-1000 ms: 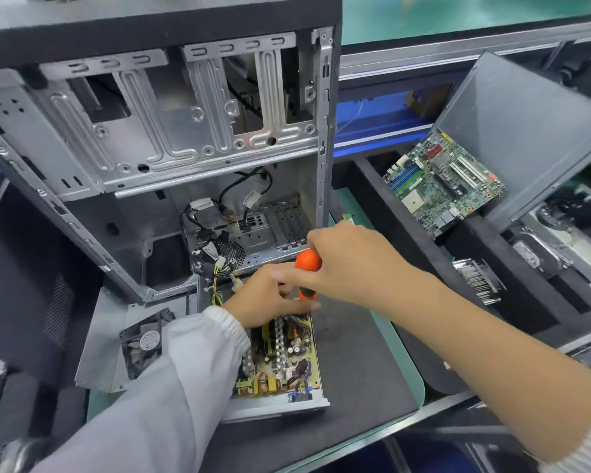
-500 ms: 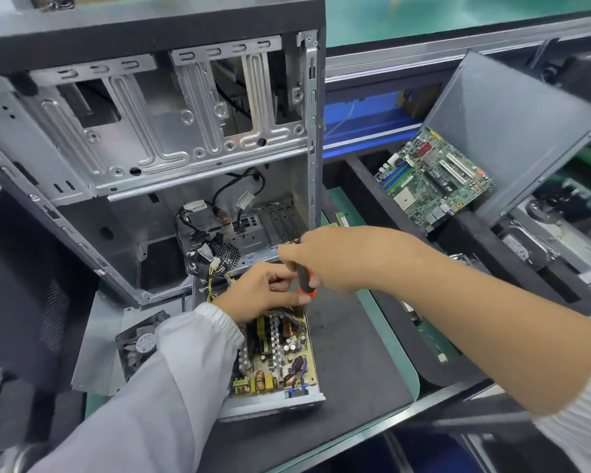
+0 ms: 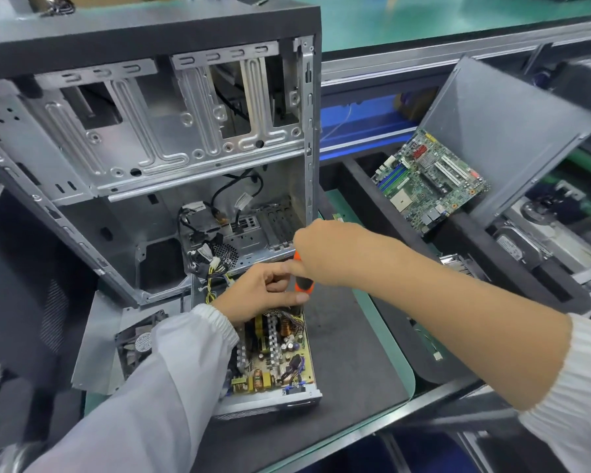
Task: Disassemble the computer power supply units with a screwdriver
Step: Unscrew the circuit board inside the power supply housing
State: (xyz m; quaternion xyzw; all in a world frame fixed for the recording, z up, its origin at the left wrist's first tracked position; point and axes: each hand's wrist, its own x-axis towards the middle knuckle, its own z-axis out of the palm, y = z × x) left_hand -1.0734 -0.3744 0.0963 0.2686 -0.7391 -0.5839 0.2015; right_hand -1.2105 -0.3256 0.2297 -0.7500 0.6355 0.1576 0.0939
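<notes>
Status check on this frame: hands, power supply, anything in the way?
Right hand grips the orange screwdriver; left hand holds near its shaft. Power supply open, circuit board exposed. Tip hidden by the hands; computer case stands directly behind.

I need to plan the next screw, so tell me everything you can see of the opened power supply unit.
The power supply unit lies flat on the dark mat, lid off, in front of the computer case. Its silver metal tray holds a yellowish circuit board with copper coils, capacitors and heat sinks. Coloured wires leave its far end. The left hand rests on that end; the right hand grips an orange-and-black screwdriver pointing down there.
</notes>
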